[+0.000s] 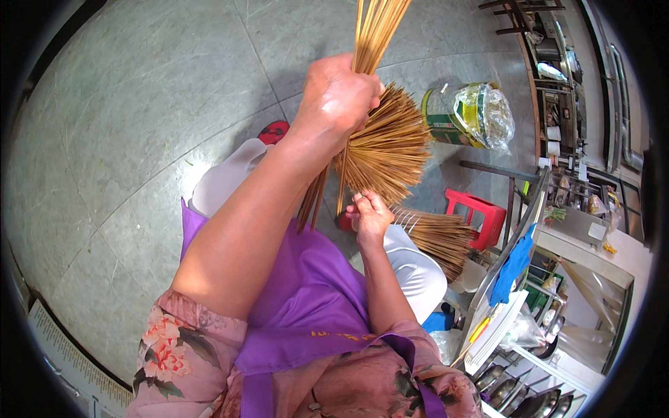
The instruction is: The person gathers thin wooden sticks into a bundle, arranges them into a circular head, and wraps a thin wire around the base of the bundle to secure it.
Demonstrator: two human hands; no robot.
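Observation:
My left hand [341, 94] is closed around a bundle of thin tan sticks [376, 35], which juts up past the fist. Just below and right of that fist, many brown stick ends [390, 146] fan out like a broom head; whether they belong to the same bundle, I cannot tell. A few darker sticks [315, 198] hang down beneath my left wrist. My right hand [371, 216] is at the lower edge of the fan, its fingers curled together. Anything between those fingertips is too small to make out.
A second stick bundle [435, 237], bound with pale ties, lies by my right knee. Beyond it are a red plastic stool [477, 216] and a green-yellow tin [467, 115] wrapped in clear plastic. On the right, a table edge [512, 230] holds a blue cloth [512, 268]. Grey tiles [139, 118] cover the floor.

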